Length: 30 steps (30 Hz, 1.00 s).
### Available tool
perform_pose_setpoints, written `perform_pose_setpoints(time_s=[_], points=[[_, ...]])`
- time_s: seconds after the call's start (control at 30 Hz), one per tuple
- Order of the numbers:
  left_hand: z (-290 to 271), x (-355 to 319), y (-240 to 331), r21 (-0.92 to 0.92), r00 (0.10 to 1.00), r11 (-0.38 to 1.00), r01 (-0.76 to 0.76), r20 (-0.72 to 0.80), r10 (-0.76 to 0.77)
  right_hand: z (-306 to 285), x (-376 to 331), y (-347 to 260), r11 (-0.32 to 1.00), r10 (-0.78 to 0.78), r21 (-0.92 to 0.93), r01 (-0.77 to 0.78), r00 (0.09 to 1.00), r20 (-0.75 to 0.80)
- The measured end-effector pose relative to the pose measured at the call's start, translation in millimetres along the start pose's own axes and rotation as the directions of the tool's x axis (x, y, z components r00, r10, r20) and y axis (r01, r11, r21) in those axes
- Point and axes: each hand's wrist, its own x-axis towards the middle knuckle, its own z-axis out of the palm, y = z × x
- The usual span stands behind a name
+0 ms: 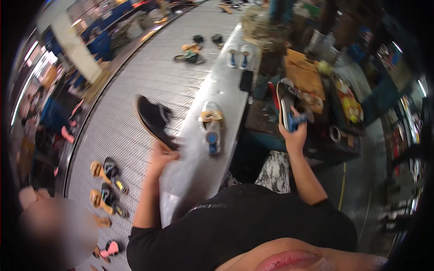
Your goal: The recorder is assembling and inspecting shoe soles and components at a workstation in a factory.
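Observation:
My left hand [163, 156] is closed round one end of a black shoe [153, 115] with a tan sole edge, tilted above the grey ribbed conveyor [115, 117]. Over the dark bench on the right, my right hand [294, 134] grips another shoe [285, 100], dark-rimmed with a pale inside, near a blue piece [296, 121] at its end. Between my hands, a tan-strapped sandal [211, 118] sits on a grey shoe last with a blue part, resting on the metal ledge [194, 162].
Several sandals [108, 174] and pink parts [112, 247] lie on the conveyor's near left, with more footwear [190, 55] farther up. Two blue-and-grey pieces [238, 58] and a black flat object [246, 80] rest on the ledge. Brown cardboard [304, 74] and a tape roll [335, 134] lie rightward.

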Motion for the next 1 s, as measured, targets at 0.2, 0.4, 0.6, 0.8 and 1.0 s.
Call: perform_pose_setpoints(time_s=[0.2, 0.4, 0.6, 0.8, 1.0], points=[[174, 2, 31, -0.650, 0.761, 0.589, 0.480, 0.643, 0.089, 48, -55, -67, 0.871, 0.104, 0.442, -0.214, 0.960, 0.260], [162, 127, 22, -0.838, 0.993, 0.539, 0.088, 0.030, -0.115, 1, -36, -54, 0.914, -0.141, 0.399, -0.070, 0.869, 0.474], [255, 89, 25, -0.428, 0.994, 0.902, -0.053, 0.065, 0.088, -5, -46, -53, 0.944, -0.094, 0.319, -0.081, 0.863, 0.497], [255, 56, 18, -0.207, 0.860, 0.951, -0.228, 0.415, 0.297, 0, -43, -41, 0.966, 0.007, 0.243, -0.085, 0.952, 0.305], [230, 36, 12, -0.187, 0.836, 0.970, -0.157, 0.497, 0.231, -7, 71, 30, 0.983, 0.014, -0.183, -0.009, 1.000, 0.027]])
